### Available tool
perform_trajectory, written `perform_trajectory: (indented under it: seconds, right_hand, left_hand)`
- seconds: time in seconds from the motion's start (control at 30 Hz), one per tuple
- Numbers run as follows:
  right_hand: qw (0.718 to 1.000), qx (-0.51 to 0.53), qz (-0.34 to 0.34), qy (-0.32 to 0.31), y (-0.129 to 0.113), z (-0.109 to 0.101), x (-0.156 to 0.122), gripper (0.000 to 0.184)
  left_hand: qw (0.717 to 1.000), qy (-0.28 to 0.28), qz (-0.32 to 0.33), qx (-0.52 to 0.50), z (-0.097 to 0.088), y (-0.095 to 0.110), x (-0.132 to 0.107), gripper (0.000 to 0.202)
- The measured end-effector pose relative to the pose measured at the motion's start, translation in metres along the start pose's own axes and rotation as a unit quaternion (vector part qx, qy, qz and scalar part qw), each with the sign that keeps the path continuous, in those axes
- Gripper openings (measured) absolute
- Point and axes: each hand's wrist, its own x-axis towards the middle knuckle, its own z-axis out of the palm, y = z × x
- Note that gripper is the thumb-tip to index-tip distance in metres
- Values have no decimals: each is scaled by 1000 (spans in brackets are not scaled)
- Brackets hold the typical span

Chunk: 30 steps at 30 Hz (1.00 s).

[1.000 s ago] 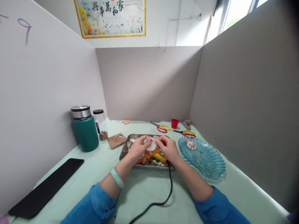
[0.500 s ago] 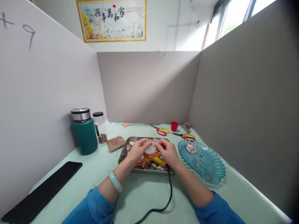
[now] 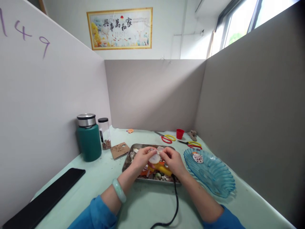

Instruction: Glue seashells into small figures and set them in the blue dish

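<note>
Above a metal tray [image 3: 125, 165] of shells, my left hand [image 3: 142, 159] pinches a thin, whitish round disc [image 3: 155, 158], perhaps a shell piece. My right hand [image 3: 173, 160] is closed at the disc's upper right edge, thumb and finger pinching something small and pale there. Whether that bit is joined to the disc I cannot tell. Under the hands, a yellow glue gun [image 3: 165, 170] with a black cord [image 3: 176, 198] lies across the tray, partly hidden. Orange pieces and several shells show around it.
Right of the tray sits a blue scalloped plate [image 3: 220, 176] holding a speckled disc [image 3: 197, 158]. Behind are scissors [image 3: 168, 138], a second pair [image 3: 194, 144] and a red cup [image 3: 180, 134]. Leftward stand a green flask [image 3: 89, 143], a jar [image 3: 105, 133], cardboard [image 3: 119, 150] and a black slab [image 3: 47, 198].
The view has tilted up and turned slightly left, so everything sits lower and a little rightward. Both hands stay together at the disc, which now faces the camera a little more.
</note>
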Motion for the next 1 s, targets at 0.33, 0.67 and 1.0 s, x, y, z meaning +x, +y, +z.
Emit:
perform_trajectory:
  seconds: [0.33, 0.67, 1.0]
  right_hand:
    - [1000, -5, 8, 9, 3, 1, 2, 28]
    - [1000, -13, -1, 8, 5, 1, 1, 27]
    - [1000, -20, -8, 5, 3, 0, 1, 26]
  left_hand:
    - [1000, -4, -8, -17, 4, 2, -2, 42]
    - [1000, 21, -8, -14, 5, -3, 1, 46]
    - [1000, 19, -11, 4, 4, 0, 0, 43]
